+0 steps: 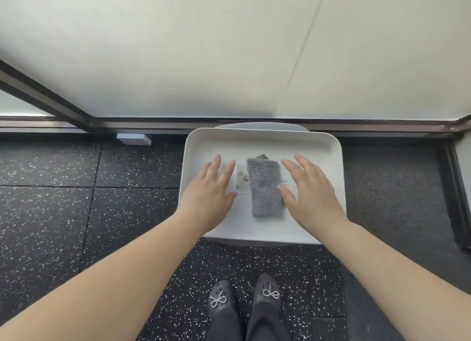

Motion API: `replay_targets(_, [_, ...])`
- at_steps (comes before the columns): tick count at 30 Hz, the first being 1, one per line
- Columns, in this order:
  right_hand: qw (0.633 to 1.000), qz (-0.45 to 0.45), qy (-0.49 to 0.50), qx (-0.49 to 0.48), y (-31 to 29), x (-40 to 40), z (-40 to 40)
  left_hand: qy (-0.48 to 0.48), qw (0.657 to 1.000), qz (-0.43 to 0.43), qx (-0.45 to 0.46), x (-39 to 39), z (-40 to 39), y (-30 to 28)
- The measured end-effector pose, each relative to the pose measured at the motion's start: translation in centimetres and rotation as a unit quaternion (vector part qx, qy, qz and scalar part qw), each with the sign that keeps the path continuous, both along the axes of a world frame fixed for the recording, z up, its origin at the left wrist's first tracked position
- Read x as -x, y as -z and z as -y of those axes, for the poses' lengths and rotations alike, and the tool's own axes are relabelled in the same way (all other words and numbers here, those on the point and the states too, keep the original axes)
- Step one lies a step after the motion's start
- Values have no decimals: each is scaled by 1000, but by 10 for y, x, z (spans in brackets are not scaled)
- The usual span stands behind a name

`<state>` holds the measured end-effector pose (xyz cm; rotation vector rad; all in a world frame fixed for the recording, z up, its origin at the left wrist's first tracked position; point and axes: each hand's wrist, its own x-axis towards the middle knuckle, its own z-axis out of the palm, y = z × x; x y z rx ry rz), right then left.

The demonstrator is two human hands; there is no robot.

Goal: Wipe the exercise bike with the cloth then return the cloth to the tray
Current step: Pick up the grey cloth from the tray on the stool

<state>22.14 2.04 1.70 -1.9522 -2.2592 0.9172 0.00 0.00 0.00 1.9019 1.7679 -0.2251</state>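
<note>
Speckled black floor point(63, 213), frosted wall panels point(178, 47), dark bow-trimmed shoes point(267, 293)

A gym, by the look of it — black rubber floor tiles point(51, 200) flecked with white, laid up to frosted glass panels point(178, 47) in dark metal frames.

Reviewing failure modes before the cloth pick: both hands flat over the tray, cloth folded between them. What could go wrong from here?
1. The folded grey cloth lies on a printed card; a pinch by the right hand may lift or drag the card too.
2. The white tray seems to overhang the stool beneath; pressing with the left hand near its edge could tip it.
3. The cloth may unfold when lifted.
</note>
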Motion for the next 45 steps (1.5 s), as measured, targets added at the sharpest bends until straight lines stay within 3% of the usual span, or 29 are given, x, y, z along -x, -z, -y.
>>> replay_targets(9, [998,-6,0,-59,44,39,0,31,997,-60,-34,4,0,41])
replay_targets(20, [991,38,95,-85,60,64,-1,13,999,-32,-38,3,0,40])
replay_targets(25, [989,-16,78,-121,64,64,2,2,1000,-17,-27,4,-1,38])
replay_targets(29, [984,-101,145,-38,60,58,-8,-12,1000,4,-15,4,1,30])
replay_targets(35, [985,-122,120,-32,8,44,-3,3,999,-41,-11,-2,14,-21])
replay_targets(45, [989,-104,103,-7,-122,7,26,7,995,-94,-31,-15,48,-154])
